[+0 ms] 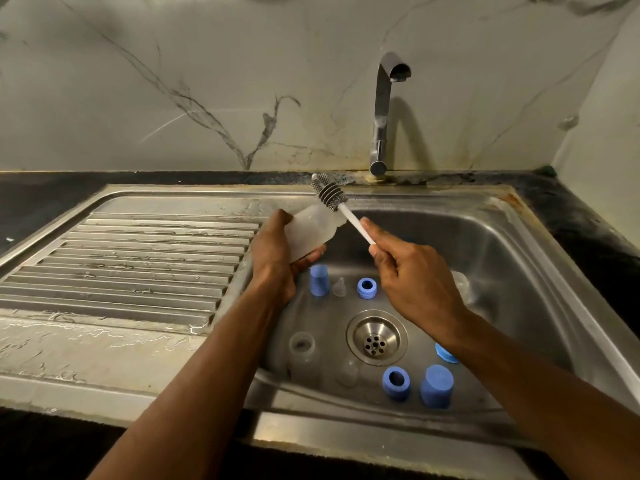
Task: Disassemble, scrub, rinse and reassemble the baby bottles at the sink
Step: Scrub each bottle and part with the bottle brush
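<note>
While the left hand [273, 251] grips a frosted bottle [313, 232] tilted over the sink [519, 258], the right hand [412, 275] pinches the white handle of a bottle brush [330, 194], its grey bristles just outside the bottle's mouth. Blue caps [319, 280], rings [367, 288] and a clear nipple [339, 286] sit on the basin floor around the drain [376, 337].

The scene is dimly and warmly lit from above and in front. A soft shadow of the faucet [382, 109] is cast rightward onto the marble backsplash [173, 81]. Dull glare is seen on the wet drainboard [121, 258]. Straight edges are bowed by wide-angle distortion.
</note>
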